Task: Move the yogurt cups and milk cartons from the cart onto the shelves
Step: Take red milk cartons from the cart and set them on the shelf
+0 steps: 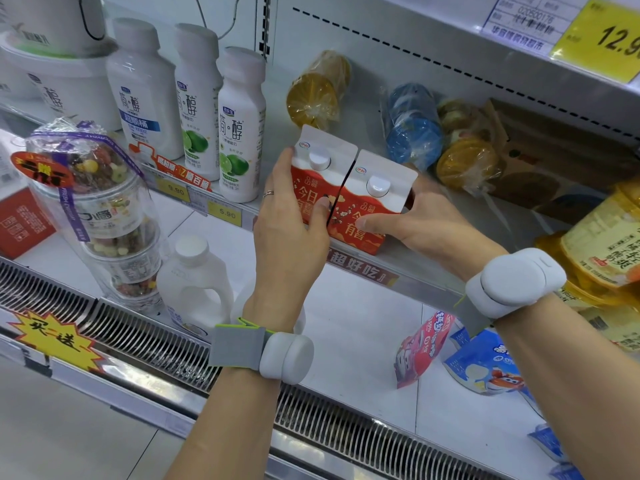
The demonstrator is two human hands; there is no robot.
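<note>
**Two milk cartons going onto the shelf edge**

We judge this the placing step. Our left hand [291, 216] grips the left milk carton [320, 174]; our right hand [412, 223] grips the right milk carton [370, 199], the two touching on the shelf [363, 271] lip. Both stand upright, long axis vertical, gables toward twelve o'clock, red faces toward six. Next: slide them back, then release.

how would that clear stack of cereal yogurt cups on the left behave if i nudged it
The stack of cups would probably tip easily: it is tall, narrow and already leaning. The clear wrap and purple ribbon suggest it would fall as one piece rather than scatter. The round cups would likely roll once down, perhaps against the white jug beside it.
</note>
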